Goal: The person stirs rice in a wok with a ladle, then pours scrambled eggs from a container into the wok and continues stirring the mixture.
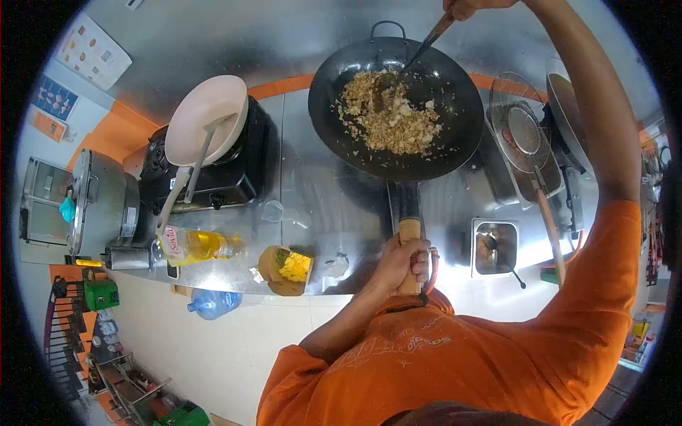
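Observation:
A dark wok (330, 135) holds a heap of brown fried rice (408, 128) with pale pieces in it. My left hand (405, 264) is closed round the wok's wooden handle (410, 231), close to my body. At the top edge my right hand (472, 6) grips the wooden handle of a long spatula (430, 37), its tip down in the rice. Part of my right hand is cut off by the frame. Below and left of the wok, an open carton (285, 286) contains yellow and green food (295, 267).
Left of the wok, a pale pan (206, 106) with a grey spatula sits on a black stove (245, 177). An oil bottle (202, 245) lies near the counter's front edge. At the right are strainers (525, 129), a metal container (495, 248) and another pan (568, 103).

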Demonstrator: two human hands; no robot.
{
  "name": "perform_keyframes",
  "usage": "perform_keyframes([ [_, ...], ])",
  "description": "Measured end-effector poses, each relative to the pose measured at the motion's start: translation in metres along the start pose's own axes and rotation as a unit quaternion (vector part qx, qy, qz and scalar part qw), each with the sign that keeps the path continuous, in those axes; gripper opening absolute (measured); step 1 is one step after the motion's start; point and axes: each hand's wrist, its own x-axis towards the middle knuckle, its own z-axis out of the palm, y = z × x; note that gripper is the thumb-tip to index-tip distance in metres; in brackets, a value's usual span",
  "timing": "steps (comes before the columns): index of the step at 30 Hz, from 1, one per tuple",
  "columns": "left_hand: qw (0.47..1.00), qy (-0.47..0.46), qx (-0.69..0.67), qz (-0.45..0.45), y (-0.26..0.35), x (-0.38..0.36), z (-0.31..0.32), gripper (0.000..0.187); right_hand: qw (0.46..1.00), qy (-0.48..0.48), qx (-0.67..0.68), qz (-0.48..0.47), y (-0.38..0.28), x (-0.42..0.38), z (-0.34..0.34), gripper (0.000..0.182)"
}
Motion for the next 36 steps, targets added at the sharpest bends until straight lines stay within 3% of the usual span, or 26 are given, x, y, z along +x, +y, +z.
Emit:
perform_keyframes([
  [3,1.0,0.011,0.001,-0.011,-0.009,-0.001,-0.004,0.012,0.999,-0.007,-0.027,0.023,-0.004,0.001,0.015,0.025],
  [7,1.0,0.007,0.0,-0.005,0.0,-0.003,-0.001,0.013,0.999,0.029,0.038,0.027,0.018,-0.01,0.017,0.027],
  [9,1.0,0.004,-0.006,-0.004,-0.003,-0.006,0.001,0.013,0.997,-0.003,-0.039,0.065,0.005,0.001,0.035,0.029],
  [13,1.0,-0.003,-0.007,0.009,0.0,-0.005,0.001,0.014,0.996,-0.041,-0.014,0.083,0.005,-0.018,0.014,0.031],
  [15,1.0,-0.001,-0.007,0.002,-0.002,-0.005,-0.001,0.014,0.986,-0.03,-0.05,0.158,-0.008,-0.014,0.034,0.031],
  [16,1.0,-0.003,-0.003,0.002,0.0,-0.004,-0.001,0.014,0.997,-0.006,0.002,0.077,0.013,-0.012,0.039,0.031],
  [19,1.0,0.002,-0.008,0.013,-0.002,-0.005,0.002,0.013,0.997,0.001,0.025,0.075,0.021,-0.03,0.024,0.031],
  [23,1.0,-0.002,-0.01,0.013,-0.003,0.001,-0.002,0.013,0.994,0.012,-0.004,0.105,0.001,-0.02,0.028,0.03],
  [26,1.0,-0.016,-0.005,0.014,-0.004,-0.001,-0.002,0.012,0.996,0.025,0.048,0.074,0.003,-0.017,0.019,0.028],
  [29,1.0,-0.013,-0.007,0.012,-0.003,0.0,-0.002,0.013,0.989,0.013,-0.056,0.138,-0.021,-0.007,0.02,0.027],
  [33,1.0,-0.01,-0.007,0.015,-0.006,0.004,-0.007,0.014,0.997,-0.002,0.016,0.077,0.002,-0.007,0.015,0.026],
  [36,1.0,-0.014,-0.002,0.014,-0.004,0.001,-0.004,0.015,0.988,-0.036,-0.043,0.145,-0.014,-0.012,0.015,0.027],
])
